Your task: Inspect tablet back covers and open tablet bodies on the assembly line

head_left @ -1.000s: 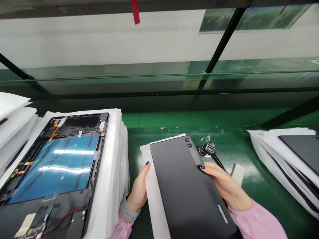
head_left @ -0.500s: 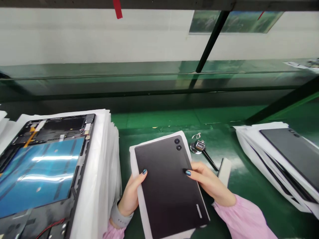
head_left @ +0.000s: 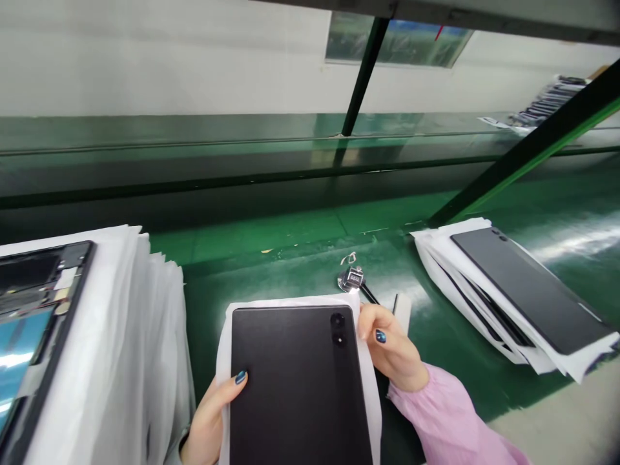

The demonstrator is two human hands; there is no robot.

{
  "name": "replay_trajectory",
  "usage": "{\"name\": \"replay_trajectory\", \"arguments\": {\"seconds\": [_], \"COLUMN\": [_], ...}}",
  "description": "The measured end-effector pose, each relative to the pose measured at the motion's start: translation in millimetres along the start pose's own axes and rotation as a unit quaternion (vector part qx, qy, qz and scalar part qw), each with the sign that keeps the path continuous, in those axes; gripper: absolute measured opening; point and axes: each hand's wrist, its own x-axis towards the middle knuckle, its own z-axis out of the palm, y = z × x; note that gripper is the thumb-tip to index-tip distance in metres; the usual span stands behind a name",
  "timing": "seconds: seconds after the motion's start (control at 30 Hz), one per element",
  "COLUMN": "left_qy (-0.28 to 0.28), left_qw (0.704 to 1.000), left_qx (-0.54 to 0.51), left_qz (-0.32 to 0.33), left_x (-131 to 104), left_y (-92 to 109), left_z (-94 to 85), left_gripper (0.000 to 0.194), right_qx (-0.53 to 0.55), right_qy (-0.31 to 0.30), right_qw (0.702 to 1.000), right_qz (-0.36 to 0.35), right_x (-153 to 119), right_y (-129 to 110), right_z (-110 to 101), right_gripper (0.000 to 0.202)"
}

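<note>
A black tablet [head_left: 295, 394], its back with two camera lenses facing up, lies on a white foam sheet [head_left: 224, 361] at the bottom centre. My left hand [head_left: 210, 413] grips both at the left edge, thumb on the tablet and fingers hidden beneath. At the upper right edge, my right hand [head_left: 394, 349] has its fingers curled against the foam sheet, with the thumb off the tablet. Part of its grip is hidden. Beyond that hand, a small metal counter [head_left: 354, 278] with a dark handle rests on the green table beside a pale strip [head_left: 403, 313].
On the left stands a tall stack of white foam sheets [head_left: 121, 336], topped by an opened tablet [head_left: 43, 310] with its inside showing. A lower stack at the right bears a dark tablet [head_left: 527, 284]. A green slanted post [head_left: 527, 148] rises behind it.
The view has swung to the right. The tablet has come nearer and straightened. My right thumb has left its surface, and that hand has shifted to the upper corner of the foam sheet.
</note>
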Motion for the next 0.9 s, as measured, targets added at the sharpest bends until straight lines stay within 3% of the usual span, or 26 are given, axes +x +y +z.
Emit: {"name": "replay_trajectory", "arguments": {"seconds": [0.23, 0.37, 0.6, 0.77, 0.9], "left_qy": [0.037, 0.034, 0.036, 0.03, 0.04], "left_qw": [0.999, 0.999, 0.998, 0.998, 0.998], "left_qx": [0.038, 0.018, 0.043, 0.055, 0.051], "left_qz": [0.003, -0.036, 0.006, -0.031, 0.012], "left_x": [3.1, 4.3, 0.5, 0.6, 0.0], "left_y": [-3.8, -4.4, -1.9, -1.2, -3.1], "left_z": [-16.5, -15.6, -17.0, -12.3, -16.0], "left_gripper": [0.026, 0.025, 0.021, 0.024, 0.017], "right_qx": [0.018, 0.018, 0.019, 0.024, 0.021], "right_qy": [-0.01, -0.007, -0.01, -0.017, -0.022], "right_qw": [0.999, 0.999, 0.999, 0.999, 0.999], "right_qz": [0.024, 0.031, 0.034, 0.031, 0.026], "right_x": [-4.3, -5.3, -5.0, -4.5, -4.0], "right_y": [6.0, 5.4, 3.7, 3.3, 3.5], "right_z": [-5.8, -6.1, -4.8, -5.0, -5.7], "right_gripper": [0.027, 0.029, 0.029, 0.027, 0.025]}}
